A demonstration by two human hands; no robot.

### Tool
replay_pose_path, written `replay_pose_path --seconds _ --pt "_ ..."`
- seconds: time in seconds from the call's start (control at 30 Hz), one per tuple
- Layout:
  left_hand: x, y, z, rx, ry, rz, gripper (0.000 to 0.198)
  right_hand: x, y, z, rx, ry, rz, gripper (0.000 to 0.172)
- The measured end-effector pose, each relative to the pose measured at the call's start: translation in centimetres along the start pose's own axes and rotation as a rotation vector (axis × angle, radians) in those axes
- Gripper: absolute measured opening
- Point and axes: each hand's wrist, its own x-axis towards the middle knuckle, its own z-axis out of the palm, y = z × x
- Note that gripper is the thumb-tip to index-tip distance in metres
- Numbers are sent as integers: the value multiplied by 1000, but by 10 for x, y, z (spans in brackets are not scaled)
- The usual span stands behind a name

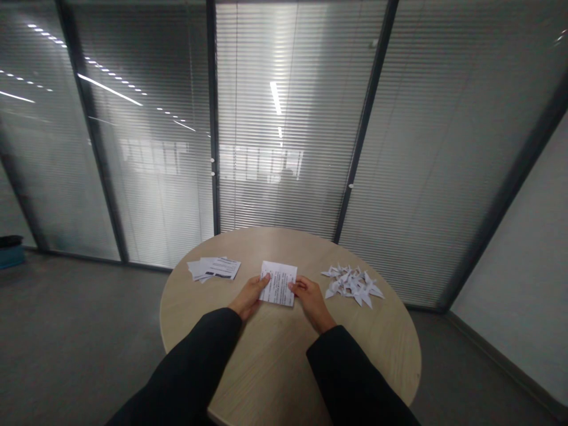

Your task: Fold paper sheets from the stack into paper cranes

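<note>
A square sheet of printed white paper (278, 284) lies on the round wooden table (284, 251), near its middle. My left hand (251, 297) pinches the sheet's left edge, and my right hand (312, 303) grips its right edge. Black sleeves cover both forearms. To the left lies a loose stack of printed paper sheets (215, 268). To the right is a pile of several white origami cranes (352, 286), a short distance from my right hand.
Behind the table stands a glass partition with slatted blinds (284, 189). A white wall (515, 248) rises at the right, and grey floor (80, 331) surrounds the table. A teal box with a dark top (11, 254) sits by the far left wall.
</note>
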Motion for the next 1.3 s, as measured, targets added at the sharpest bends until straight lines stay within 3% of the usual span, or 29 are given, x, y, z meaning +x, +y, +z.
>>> replay_pose_path --seconds 0.23,0.53,0.77,0.93,1.0,1.13,1.23,1.3 --pt "1 -2 -3 64 -2 -4 43 0 -1 -1 -29 17 8 36" --pt "2 -2 -9 30 -122 9 46 1 4 -5 2 49 19 31" --pt "0 3 -10 16 -28 -68 31 1 2 -6 -55 39 86 24" --pt "5 -1 -16 -31 47 -93 19 0 -9 -5 -139 -16 -104 25" --pt "8 -2 -20 -51 58 -99 16 -2 -14 -3 -103 -100 -111 30" --pt "11 -1 -25 -37 60 -133 13 -8 -15 -1 -84 -258 -79 57" --pt "10 0 -23 -2 48 -123 12 -8 -11 0 -122 -221 -87 70" --pt "9 -1 -20 22 23 -118 11 -6 -7 1 -144 -129 -80 69"
